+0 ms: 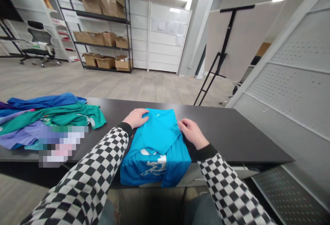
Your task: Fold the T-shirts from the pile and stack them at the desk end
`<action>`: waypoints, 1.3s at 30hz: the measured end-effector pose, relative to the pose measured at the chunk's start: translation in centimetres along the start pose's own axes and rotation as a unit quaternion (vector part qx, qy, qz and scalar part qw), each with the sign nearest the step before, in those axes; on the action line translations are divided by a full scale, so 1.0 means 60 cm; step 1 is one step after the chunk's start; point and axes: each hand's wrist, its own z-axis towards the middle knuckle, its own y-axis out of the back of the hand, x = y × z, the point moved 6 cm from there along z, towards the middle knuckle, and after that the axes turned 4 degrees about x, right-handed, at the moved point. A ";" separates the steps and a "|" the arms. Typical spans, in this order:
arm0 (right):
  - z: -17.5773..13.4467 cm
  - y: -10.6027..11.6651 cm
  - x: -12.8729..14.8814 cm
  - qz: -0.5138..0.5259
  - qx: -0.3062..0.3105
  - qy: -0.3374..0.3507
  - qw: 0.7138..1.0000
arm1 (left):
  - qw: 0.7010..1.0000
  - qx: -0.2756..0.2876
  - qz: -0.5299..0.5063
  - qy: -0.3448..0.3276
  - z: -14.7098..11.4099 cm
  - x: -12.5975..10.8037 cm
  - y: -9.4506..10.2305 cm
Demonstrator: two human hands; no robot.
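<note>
Hands apart: left hand (136,117) on blue garment (158,132), far-left edge; right hand (194,133) at right edge, grip unclear | garment central on surface (219,125), overhanging near edge | best: tension both sides evenly

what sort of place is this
Probably an office or a stockroom-like workspace: there is a rack holding cardboard boxes, a wheeled office chair, and a dark table with clothes on it.
</note>
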 end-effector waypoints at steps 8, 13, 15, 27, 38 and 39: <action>-0.038 -0.021 0.042 -0.084 0.127 0.001 0.988 | 0.997 0.006 -0.030 0.064 -0.004 -0.005 0.012; -0.032 -0.009 0.019 -0.057 0.151 -0.093 0.983 | 0.996 0.001 -0.046 0.075 -0.004 -0.004 0.018; -0.033 -0.009 0.016 -0.085 0.147 -0.101 0.980 | 0.997 -0.005 -0.040 0.069 -0.005 -0.003 0.018; -0.041 -0.020 0.004 -0.101 0.059 -0.128 0.985 | 0.986 -0.164 0.005 0.002 -0.046 -0.042 0.065; -0.024 -0.054 0.184 -0.055 0.065 0.131 0.988 | 0.869 -0.316 -0.241 0.294 -0.500 -0.135 0.021; -0.019 -0.073 0.202 -0.055 0.084 0.150 0.984 | 0.861 -0.303 -0.273 0.306 -0.510 -0.138 0.000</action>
